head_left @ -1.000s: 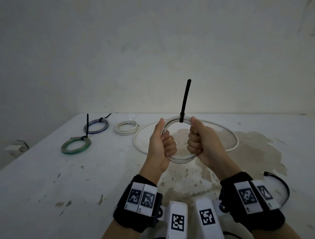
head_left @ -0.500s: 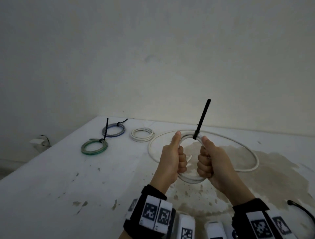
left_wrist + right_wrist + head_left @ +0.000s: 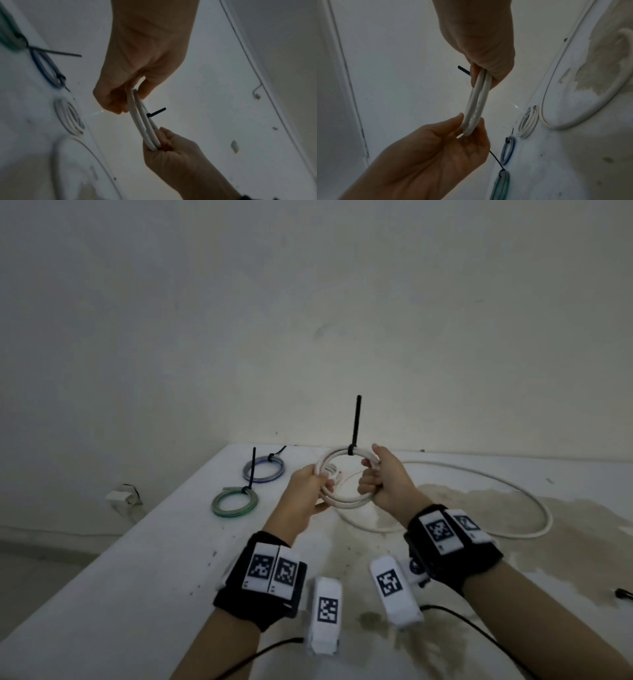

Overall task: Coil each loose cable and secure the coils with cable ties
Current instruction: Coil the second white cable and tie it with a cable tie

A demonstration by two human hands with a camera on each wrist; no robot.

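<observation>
I see the white surface (image 3: pixel 120 577), stained brown on its right half, running back to a plain wall (image 3: pixel 308 302). Largest thing on it is a loose cable (image 3: pixel 534 501), white, lying in one wide loop on the right, over the stain. Both hands are up above the surface, between them the white coil (image 3: pixel 346 501), held upright. Left hand (image 3: pixel 305 491) has its grip closed on the coil's left side, fingers curled round the strands; the left wrist view confirms that (image 3: pixel 137 83). Right hand (image 3: pixel 387 484) has its grip closed on the right side, thumb on top near the tie; same in the right wrist view (image 3: pixel 488 65). The black tie (image 3: pixel 354 426) sits at the top of the coil, tail pointing straight up. Far left on the surface: blue coil (image 3: pixel 263 469) at the back, green coil (image 3: pixel 234 503) nearer me, each with a black tie on it, tails sticking out. A small white coil (image 3: pixel 528 121) lies between the blue one and the loose cable; in the head view it's mostly hidden behind the held coil. A black cord end (image 3: pixel 623 594) shows at the right edge. Can't tell whether the small white coil is tied.
</observation>
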